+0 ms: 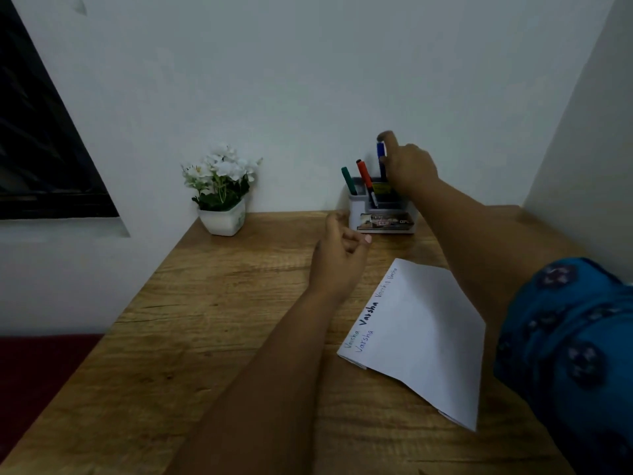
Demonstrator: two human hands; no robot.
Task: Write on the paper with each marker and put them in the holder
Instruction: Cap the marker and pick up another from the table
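Observation:
A white sheet of paper lies on the wooden desk at the right, with several handwritten words along its left edge. At the back, against the wall, stands a grey and white holder. A green marker and a red marker lean in it. My right hand is above the holder, fingers around an upright blue marker whose lower end is inside the holder. My left hand hovers over the desk just left of the holder, fingers loosely curled and holding nothing.
A white pot of white flowers stands at the back left corner of the desk. Walls close the desk at the back and right. A dark window is on the left, and the desk's left edge drops to a dark red surface.

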